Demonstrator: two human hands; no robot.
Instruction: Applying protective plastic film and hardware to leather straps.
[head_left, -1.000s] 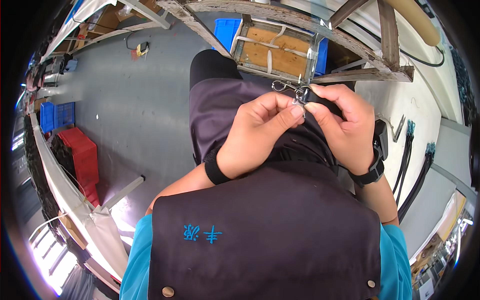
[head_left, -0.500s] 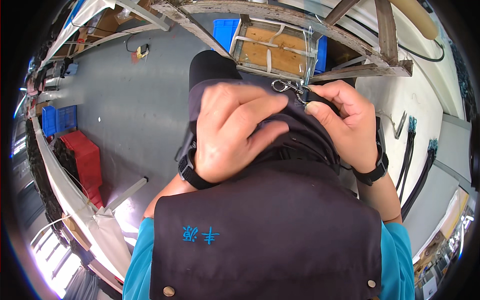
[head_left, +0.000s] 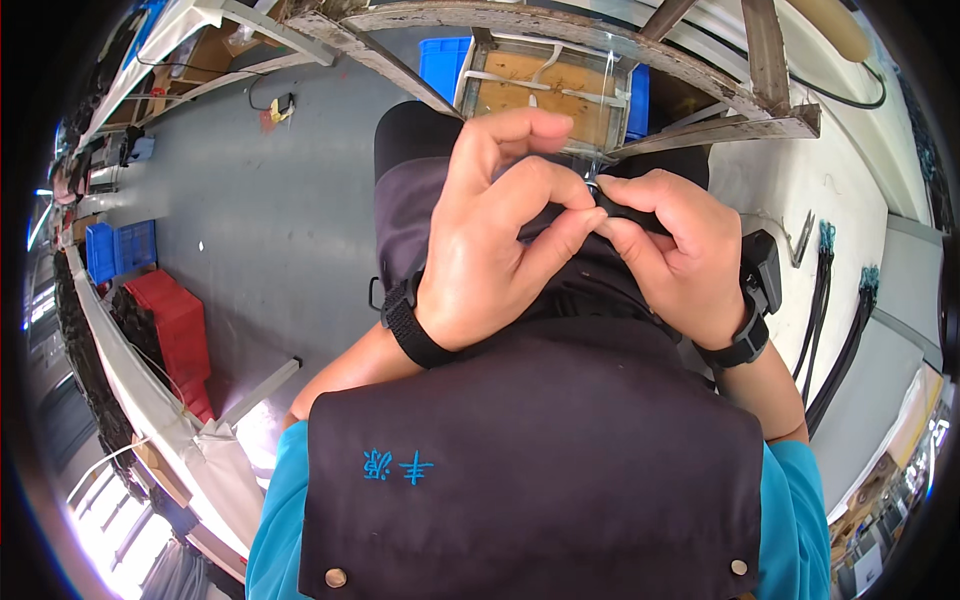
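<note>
My left hand (head_left: 485,245) is closed in a pinch, thumb and forefinger tips together, its other fingers lifted. Whatever those tips hold is hidden. They meet right beside my right hand (head_left: 690,245), which is closed on a black strap (head_left: 632,213) between thumb and forefinger. A small glint of metal (head_left: 593,187) shows at the strap's end; the rest of the metal snap hook is out of sight behind my left fingers. Clear plastic strips (head_left: 608,110) hang just beyond my fingertips. Both hands are above my lap, over a dark apron (head_left: 530,430).
Ahead stands a worn frame (head_left: 560,20), with a wooden-bottomed tray (head_left: 515,75) and a blue crate (head_left: 440,65) under it. Black straps with blue ends (head_left: 820,290) lie on the white surface at right. A red container (head_left: 170,320) and blue bin (head_left: 120,250) are at left.
My left hand has moved right and its thumb and forefinger have closed beside my right fingers. The snap hook, visible before, is now mostly covered. My right hand keeps the strap.
</note>
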